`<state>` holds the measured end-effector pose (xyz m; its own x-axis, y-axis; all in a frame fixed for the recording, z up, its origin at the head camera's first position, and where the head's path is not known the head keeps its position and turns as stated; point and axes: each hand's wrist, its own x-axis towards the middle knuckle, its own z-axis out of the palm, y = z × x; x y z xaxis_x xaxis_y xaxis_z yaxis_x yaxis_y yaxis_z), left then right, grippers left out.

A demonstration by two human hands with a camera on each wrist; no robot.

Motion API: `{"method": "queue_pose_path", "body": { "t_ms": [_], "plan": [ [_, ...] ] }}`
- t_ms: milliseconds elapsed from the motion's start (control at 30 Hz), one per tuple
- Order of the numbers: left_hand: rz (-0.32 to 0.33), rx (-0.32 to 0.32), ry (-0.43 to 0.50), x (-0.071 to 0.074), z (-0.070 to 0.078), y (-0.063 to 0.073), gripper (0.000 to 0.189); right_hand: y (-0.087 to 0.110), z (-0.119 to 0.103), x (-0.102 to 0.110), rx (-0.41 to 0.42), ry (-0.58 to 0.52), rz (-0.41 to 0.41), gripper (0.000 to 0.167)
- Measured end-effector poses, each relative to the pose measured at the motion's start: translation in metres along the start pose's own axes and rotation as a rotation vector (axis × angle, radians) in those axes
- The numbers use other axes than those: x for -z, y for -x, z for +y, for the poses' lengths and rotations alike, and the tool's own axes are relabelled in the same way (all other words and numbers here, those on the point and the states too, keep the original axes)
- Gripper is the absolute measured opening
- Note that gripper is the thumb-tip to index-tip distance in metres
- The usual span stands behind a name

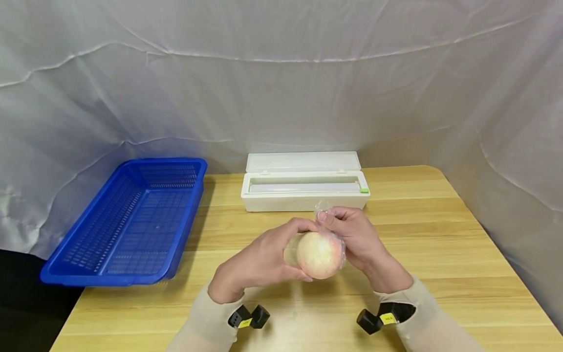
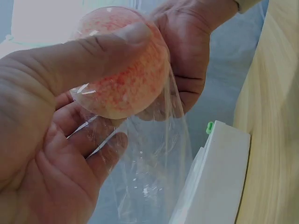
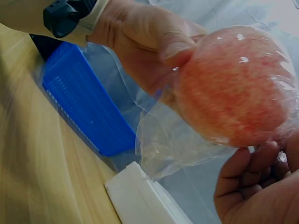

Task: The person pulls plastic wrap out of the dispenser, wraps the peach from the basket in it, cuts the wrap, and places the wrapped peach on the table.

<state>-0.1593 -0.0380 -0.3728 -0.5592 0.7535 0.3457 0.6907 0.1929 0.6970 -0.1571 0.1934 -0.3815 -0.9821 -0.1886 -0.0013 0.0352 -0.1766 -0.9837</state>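
Note:
A round peach (image 1: 321, 255), pale yellow and pink in the head view and speckled red in the wrist views, is held up over the table. Clear cling film (image 3: 168, 144) covers part of it, and a loose sheet trails from the fruit in both wrist views. My left hand (image 1: 264, 254) grips the peach from the left, its thumb laid across the film in the left wrist view. At the peach's upper right, my right hand (image 1: 358, 234) pinches gathered film between thumb and curled fingers. Behind both hands stands a white cling film box (image 1: 303, 201), its lid raised and a roll inside.
A blue plastic basket (image 1: 182, 239) with perforated sides stands at the left of the wooden table (image 1: 440, 244). A green tab (image 1: 364, 190) sits on the box's right end. Grey-white cloth (image 1: 281, 98) hangs behind the table.

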Motion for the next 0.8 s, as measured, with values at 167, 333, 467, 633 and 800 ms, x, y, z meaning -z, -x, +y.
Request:
{"method": "queue_pose_path", "body": {
  "t_ms": [167,333,467,633,800],
  "plan": [
    [0.021,-0.112,-0.109,-0.0006,0.0032,-0.0006,0.078,0.0004,-0.0011,0.0,-0.031,-0.017,-0.053,0.025],
    [0.061,-0.157,-0.2,0.0011,0.0043,0.0003,0.073,0.0004,-0.001,0.0001,-0.049,-0.035,-0.092,0.023],
    [0.119,-0.242,-0.352,0.004,0.0034,0.0002,0.072,0.0007,-0.0019,0.0032,-0.124,-0.028,-0.165,0.019],
    [0.221,-0.293,-0.484,0.0039,0.0032,0.0002,0.074,0.0022,-0.0055,0.0063,-0.226,0.064,-0.225,0.054],
    [0.246,-0.131,-0.463,0.0012,0.0033,-0.0005,0.089,0.0015,-0.0083,0.004,-0.198,0.062,-0.132,0.052]
  ]
}}
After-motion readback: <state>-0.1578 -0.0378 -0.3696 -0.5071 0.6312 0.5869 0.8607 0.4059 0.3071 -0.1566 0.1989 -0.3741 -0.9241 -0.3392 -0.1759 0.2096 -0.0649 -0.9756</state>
